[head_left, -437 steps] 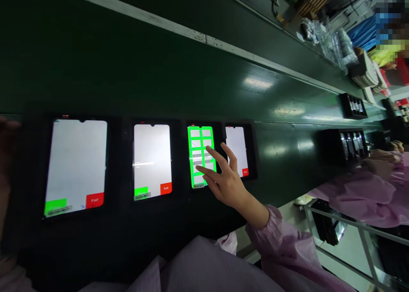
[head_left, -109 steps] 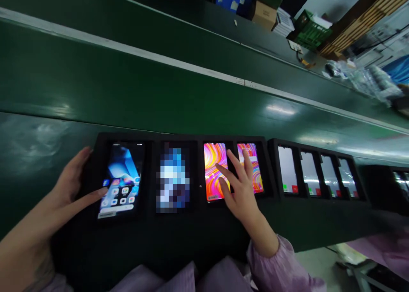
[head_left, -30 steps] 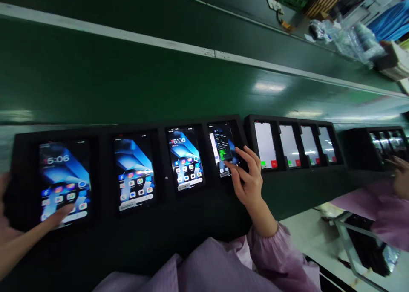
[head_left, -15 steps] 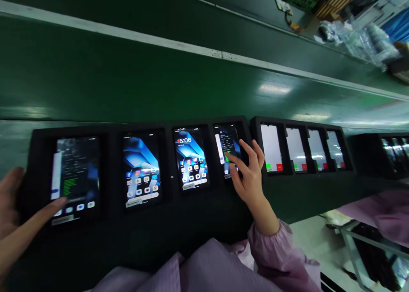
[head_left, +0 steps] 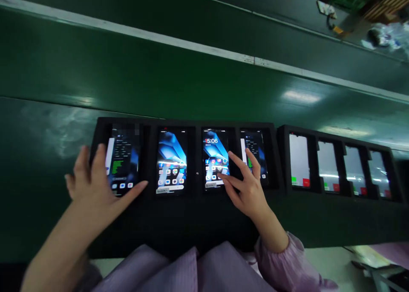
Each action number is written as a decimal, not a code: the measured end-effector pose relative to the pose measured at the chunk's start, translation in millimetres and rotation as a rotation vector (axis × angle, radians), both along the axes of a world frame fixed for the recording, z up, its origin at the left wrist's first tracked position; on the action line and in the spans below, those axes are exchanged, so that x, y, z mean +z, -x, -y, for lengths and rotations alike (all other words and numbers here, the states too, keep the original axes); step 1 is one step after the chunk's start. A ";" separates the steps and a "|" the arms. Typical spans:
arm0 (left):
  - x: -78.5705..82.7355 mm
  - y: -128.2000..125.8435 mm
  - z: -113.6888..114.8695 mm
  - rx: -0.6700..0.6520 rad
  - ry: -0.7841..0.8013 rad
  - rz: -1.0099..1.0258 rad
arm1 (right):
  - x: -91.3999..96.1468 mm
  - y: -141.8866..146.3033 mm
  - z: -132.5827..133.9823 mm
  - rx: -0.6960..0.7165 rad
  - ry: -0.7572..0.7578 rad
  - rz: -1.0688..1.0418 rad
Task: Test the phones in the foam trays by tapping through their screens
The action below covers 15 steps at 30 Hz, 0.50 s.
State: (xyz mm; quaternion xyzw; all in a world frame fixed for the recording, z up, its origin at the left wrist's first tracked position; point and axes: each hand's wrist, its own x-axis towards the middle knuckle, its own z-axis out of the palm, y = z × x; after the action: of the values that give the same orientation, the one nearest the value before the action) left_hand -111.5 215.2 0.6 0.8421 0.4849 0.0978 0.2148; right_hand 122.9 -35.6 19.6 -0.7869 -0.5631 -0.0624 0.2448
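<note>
Right hand: half a second ago its fingertip lay over the fourth phone; now the fingertip is over the lower icons of the third phone, which appears to be the one being worked on. The fingers are apart and grip nothing; whether the tip presses the glass, I cannot tell.
Left hand: the thumb has slid off the lower screen of the first phone and now stretches past its lower right corner. The hand is spread at the left end of the tray, gripping nothing visible; contact there is unclear.
Screens: the first and fourth phones show a dark panel with green lines; the third and the second phone show icons over blue, angular wallpaper.
Tray: matte black, long and low, with straight dividers and four rectangular recesses, a phone lying face up in each.
Second tray: the same dark shape, just to the right, its four phones showing pale screens with green and red blocks.
Bench: smooth green surface with glossy light patches, crossed by a scuffed pale strip.
Sleeve: thin purple cloth, gathered at the cuff.
</note>
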 end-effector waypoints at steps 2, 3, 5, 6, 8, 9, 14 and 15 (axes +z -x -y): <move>5.0 -15.0 21.3 -0.113 -0.045 0.006 | -1.6 0.7 -0.7 -0.035 -0.007 0.021; 5.8 -20.2 29.3 -0.147 -0.053 0.006 | -1.8 1.0 -0.5 -0.037 -0.012 0.020; 4.1 -24.8 38.4 -0.197 -0.055 -0.003 | -1.3 0.6 1.1 -0.017 -0.036 -0.013; 2.1 -24.5 39.6 -0.212 -0.056 -0.012 | -0.8 -0.1 2.2 -0.005 -0.057 -0.039; -2.7 -21.8 37.4 -0.233 -0.076 -0.029 | 0.2 -1.8 4.7 0.002 -0.115 -0.092; -4.8 -20.5 35.2 -0.240 -0.090 -0.033 | 0.3 -2.5 5.6 -0.006 -0.143 -0.109; -7.2 -26.7 25.9 -0.235 -0.095 -0.055 | -2.1 -0.9 5.7 -0.047 -0.182 -0.078; -6.5 -29.6 25.1 -0.228 -0.086 -0.058 | -2.7 0.0 5.0 -0.056 -0.171 -0.062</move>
State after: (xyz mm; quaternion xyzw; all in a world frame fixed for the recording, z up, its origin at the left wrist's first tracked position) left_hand -81.9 190.1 -5.9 0.9028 0.3872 0.0690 0.1739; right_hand 122.9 -40.6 16.9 -0.7801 -0.5254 -0.0929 0.3266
